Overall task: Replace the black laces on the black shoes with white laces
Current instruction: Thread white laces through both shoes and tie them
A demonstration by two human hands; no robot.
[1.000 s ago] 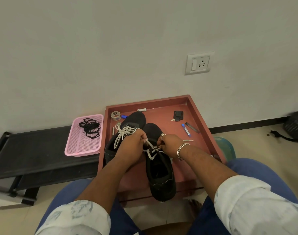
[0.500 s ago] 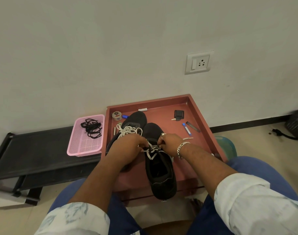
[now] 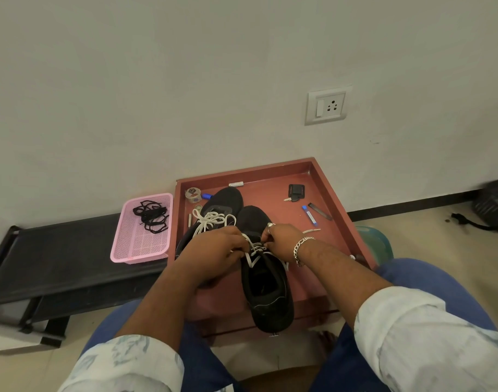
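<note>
- Two black shoes sit side by side on a reddish-brown tray set against the wall, toes pointing to the far side
- The right shoe is nearer, its heel hanging over the tray's near edge; the left shoe lies behind the left forearm
- The left hand and the right hand meet over the right shoe's tongue, each with fingers curled and pinching a strand of the white lace
- The left shoe already carries a white lace, loosely bunched
- The black laces lie tangled in a pink mesh basket just left of the tray, on a black bench
- On the tray's far part: a tape roll, a black key fob, a blue-capped stick
- No brand, label or writing is legible anywhere; the tape roll's print is too small to read
- A wall socket with switch sits above the tray on the right
</note>
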